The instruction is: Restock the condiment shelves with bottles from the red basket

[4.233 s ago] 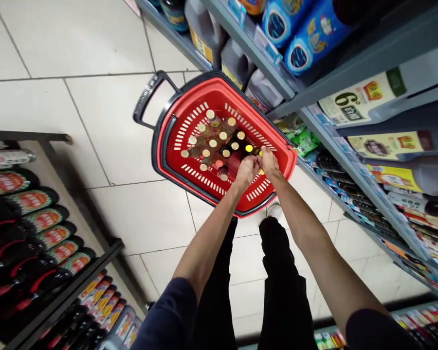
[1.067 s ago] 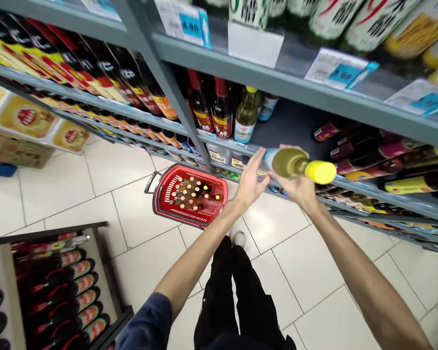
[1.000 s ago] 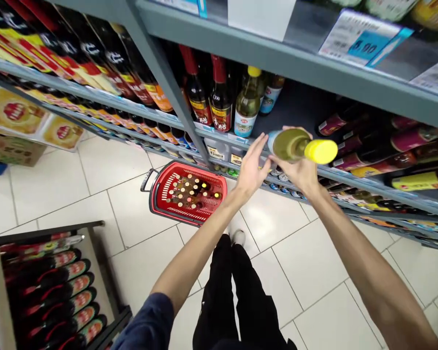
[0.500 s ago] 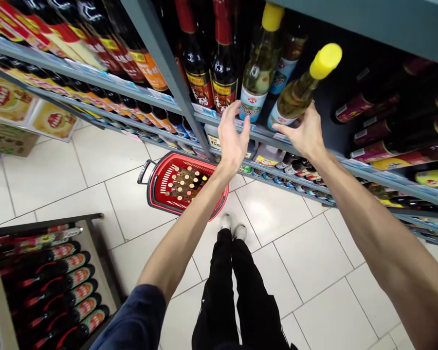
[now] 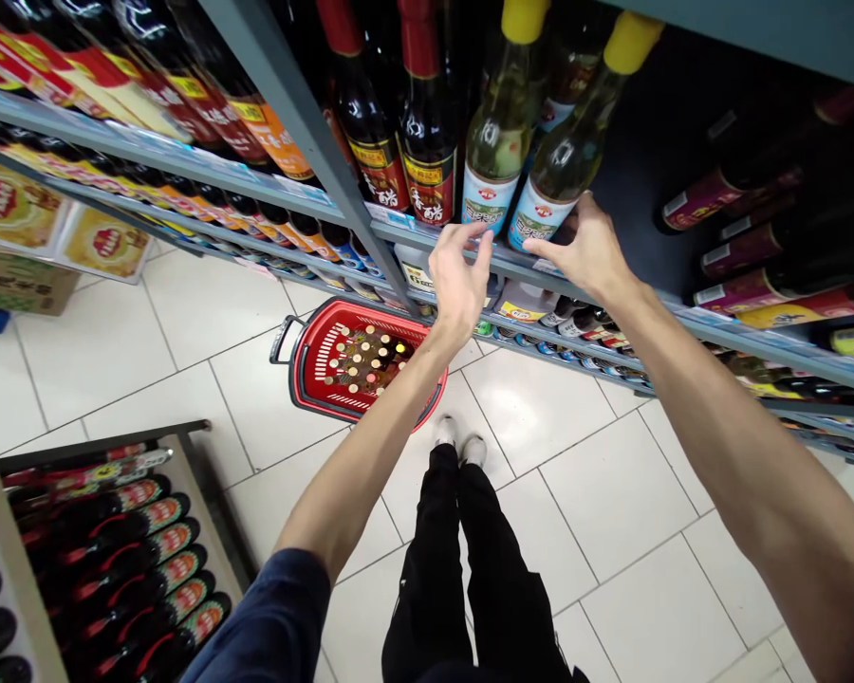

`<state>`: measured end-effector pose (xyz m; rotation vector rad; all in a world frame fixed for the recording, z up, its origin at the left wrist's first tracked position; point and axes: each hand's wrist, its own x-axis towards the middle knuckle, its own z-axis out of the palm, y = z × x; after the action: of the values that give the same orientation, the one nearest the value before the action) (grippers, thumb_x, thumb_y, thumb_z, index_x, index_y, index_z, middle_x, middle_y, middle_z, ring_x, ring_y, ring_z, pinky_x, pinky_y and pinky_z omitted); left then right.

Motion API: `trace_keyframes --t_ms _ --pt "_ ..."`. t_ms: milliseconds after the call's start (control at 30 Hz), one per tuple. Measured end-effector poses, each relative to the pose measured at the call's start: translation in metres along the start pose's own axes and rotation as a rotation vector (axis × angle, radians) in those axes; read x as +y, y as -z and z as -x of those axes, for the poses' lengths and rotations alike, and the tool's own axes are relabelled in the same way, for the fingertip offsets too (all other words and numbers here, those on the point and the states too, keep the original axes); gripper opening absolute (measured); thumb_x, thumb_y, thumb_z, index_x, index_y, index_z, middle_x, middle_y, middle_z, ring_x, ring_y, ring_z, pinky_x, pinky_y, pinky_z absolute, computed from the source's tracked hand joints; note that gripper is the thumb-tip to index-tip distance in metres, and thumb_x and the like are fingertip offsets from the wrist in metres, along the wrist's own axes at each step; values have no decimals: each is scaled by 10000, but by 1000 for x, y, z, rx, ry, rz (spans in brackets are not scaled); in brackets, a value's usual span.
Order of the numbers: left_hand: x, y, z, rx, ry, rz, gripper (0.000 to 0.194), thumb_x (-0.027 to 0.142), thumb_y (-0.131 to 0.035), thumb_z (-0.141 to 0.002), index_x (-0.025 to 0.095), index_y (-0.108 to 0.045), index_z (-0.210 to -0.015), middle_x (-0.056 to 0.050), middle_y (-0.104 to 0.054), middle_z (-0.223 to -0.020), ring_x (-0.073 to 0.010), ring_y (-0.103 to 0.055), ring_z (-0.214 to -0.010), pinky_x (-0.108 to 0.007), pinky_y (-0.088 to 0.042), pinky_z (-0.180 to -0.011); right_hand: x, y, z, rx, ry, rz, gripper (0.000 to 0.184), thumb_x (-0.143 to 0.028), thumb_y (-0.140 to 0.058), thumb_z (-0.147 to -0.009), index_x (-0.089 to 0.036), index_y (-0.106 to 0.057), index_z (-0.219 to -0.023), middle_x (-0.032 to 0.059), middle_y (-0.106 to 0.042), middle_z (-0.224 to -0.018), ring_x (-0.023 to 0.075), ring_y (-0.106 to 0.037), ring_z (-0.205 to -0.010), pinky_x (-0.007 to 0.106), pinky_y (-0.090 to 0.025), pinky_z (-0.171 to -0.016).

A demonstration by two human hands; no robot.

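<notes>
My right hand (image 5: 589, 253) grips the base of a pale green bottle with a yellow cap (image 5: 567, 142), standing it on the grey shelf (image 5: 441, 247). Beside it stands a matching yellow-capped bottle (image 5: 499, 133). My left hand (image 5: 459, 280) hovers open just below that second bottle's label, fingers curled, touching nothing that I can see. Dark bottles with red caps (image 5: 419, 142) stand to the left of both.
A red basket (image 5: 313, 356) with several capped bottles in it sits on the tiled floor below the shelves. Lower shelves (image 5: 754, 351) hold lying bottles. A low rack of dark bottles (image 5: 114, 560) is at bottom left. My legs (image 5: 462, 569) stand between.
Both hands rose from the basket. My right hand carried the yellow-capped bottle up, turned it upright and set it onto the shelf beside the matching one.
</notes>
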<state>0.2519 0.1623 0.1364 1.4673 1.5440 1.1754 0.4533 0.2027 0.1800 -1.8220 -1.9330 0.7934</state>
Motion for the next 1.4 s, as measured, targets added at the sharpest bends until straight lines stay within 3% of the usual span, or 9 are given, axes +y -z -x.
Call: trace_keyframes --t_ms 167,300,433,500,633,833,1100,1267,1400 --pt "13 -15 1 -54 23 26 381 518 -554 -1023 221 -760 -1147 -74 -766 -1007 -179 -706 -825 -346 -572 -860 15 -10 -4 -40 35 -68 711 -481 -837 -808 -172 -531 -1371 155 -726 -1262 313 -722 -1139 459 -616 -944" --pt "11 -10 12 4 90 13 367 479 -545 -1034 195 -764 -1112 -62 -754 -925 -145 -652 -695 -302 -544 -740 13 -6 -2 -40 50 -52 708 -489 -809 -838 -140 -527 -1385 175 -706 -1276 311 -693 -1183 461 -588 -986" --pt "-15 18 15 21 139 -61 352 458 -549 -1028 205 -749 -1168 -17 -700 -751 -131 -590 -600 -282 -499 -664 -13 6 29 250 18 35 586 -501 -786 -859 -193 -584 -1315 167 -661 -1312 305 -664 -1179 470 -590 -954" --pt "-30 35 7 -26 121 -137 352 452 -567 -1014 219 -741 -1212 -9 -690 -719 -142 -596 -609 -290 -499 -682 -29 2 47 363 -8 47 395 -496 -680 -945 -213 -639 -1218 130 -701 -1150 248 -694 -981 419 -603 -854" --pt "-46 57 -19 -171 30 -277 370 449 -563 -1010 235 -727 -1263 -57 -753 -860 -191 -675 -789 -326 -518 -824 -51 -35 56 94 2 43 365 -504 -564 -1011 -229 -694 -1213 9 -619 -698 188 -631 -654 392 -581 -788" --pt "-44 61 -43 -295 -1 -373 396 489 -495 -1034 220 -727 -1209 -88 -753 -982 -243 -685 -1004 -368 -502 -962 -54 -82 23 43 -80 13 508 -589 -385 -1059 -197 -663 -1223 98 -676 -867 253 -699 -870 438 -572 -871" --pt "-57 57 -56 -327 -50 -178 279 469 -621 -944 223 -746 -980 -79 -700 -830 -287 -669 -1033 -414 -486 -984 -51 -78 20 -15 -11 195 572 -562 -235 -1084 -156 -623 -1197 148 -688 -869 334 -722 -915 527 -558 -889" --pt "-64 58 -60 -348 -36 -116 268 482 -632 -920 236 -737 -941 -110 -736 -923 -309 -663 -1072 -427 -488 -994 -45 -76 18 -8 -2 193 583 -566 -202 -1087 -172 -615 -1207 143 -712 -921 339 -730 -965 480 -555 -870" --pt "-74 57 -63 -363 -114 -188 427 620 -595 -932 223 -746 -968 -134 -736 -951 -316 -675 -1080 -434 -497 -1005 -42 -72 22 -9 -39 123 560 -616 -304 -1070 -188 -628 -1227 130 -721 -944 326 -718 -1020 424 -541 -858"
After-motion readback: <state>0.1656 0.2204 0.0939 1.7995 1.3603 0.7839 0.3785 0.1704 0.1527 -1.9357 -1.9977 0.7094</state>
